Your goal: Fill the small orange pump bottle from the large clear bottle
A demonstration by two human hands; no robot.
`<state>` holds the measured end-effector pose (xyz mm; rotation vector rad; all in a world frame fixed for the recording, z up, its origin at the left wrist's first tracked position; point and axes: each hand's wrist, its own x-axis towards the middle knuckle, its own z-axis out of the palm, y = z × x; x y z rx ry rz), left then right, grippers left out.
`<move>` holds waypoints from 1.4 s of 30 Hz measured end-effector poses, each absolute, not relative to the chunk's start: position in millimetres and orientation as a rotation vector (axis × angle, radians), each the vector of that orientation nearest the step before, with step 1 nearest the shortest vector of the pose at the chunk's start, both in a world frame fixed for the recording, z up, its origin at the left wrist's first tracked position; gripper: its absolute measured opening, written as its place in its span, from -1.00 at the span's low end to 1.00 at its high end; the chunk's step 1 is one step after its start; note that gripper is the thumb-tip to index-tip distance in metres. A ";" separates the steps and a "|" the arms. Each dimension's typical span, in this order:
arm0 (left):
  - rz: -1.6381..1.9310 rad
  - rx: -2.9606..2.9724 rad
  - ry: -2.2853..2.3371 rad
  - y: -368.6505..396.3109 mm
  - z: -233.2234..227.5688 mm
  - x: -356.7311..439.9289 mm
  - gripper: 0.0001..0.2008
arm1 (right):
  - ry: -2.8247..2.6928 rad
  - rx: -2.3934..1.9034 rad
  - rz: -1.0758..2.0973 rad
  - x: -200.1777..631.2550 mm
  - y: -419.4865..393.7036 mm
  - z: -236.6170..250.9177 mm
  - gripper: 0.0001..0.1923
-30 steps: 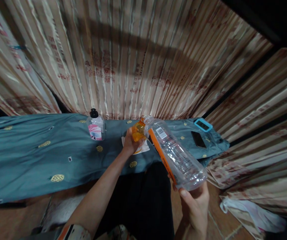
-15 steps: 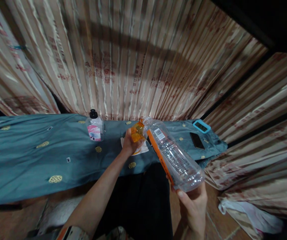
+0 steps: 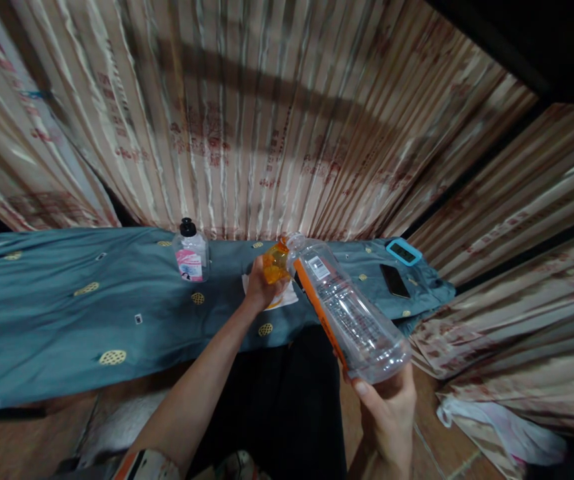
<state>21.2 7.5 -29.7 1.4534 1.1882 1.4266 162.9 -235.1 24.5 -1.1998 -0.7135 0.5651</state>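
Barely shifted since the earlier frame: right hand (image 3: 389,413) grip closed around the tilted clear bottle's (image 3: 351,313) base, mouth against the orange bottle (image 3: 275,262) clasped by the left hand (image 3: 261,283) over the table (image 3: 67,300).

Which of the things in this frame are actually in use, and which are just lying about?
In use: clear bottle, tipped, held at its base by the right hand; small orange container, gripped by the left hand, at the bottle's mouth.

Lying about: pink-labelled bottle, phone, blue-framed device, all on the teal cloth.
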 end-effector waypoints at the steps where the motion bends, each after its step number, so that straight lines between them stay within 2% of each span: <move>1: 1.429 1.450 1.194 8.0 -30.4 21.9 -0.54 | -0.711 -1.197 0.558 162.5 -235.1 25.0 0.06; 9: 1.460 1.398 1.210 8.6 -30.2 25.7 -0.54 | -0.733 -1.205 0.513 160.9 -235.0 28.5 0.03; 16: 1.420 1.374 1.203 5.4 -25.2 22.1 -0.48 | -0.730 -1.210 0.504 161.4 -234.7 28.5 0.09; 33: 1.393 1.495 1.172 2.1 -13.6 18.4 -0.66 | -0.722 -1.237 0.500 157.9 -232.6 32.4 0.15; 42: 1.392 1.499 1.215 3.8 -13.2 21.5 -0.65 | -0.736 -1.251 0.485 156.6 -233.7 37.7 0.13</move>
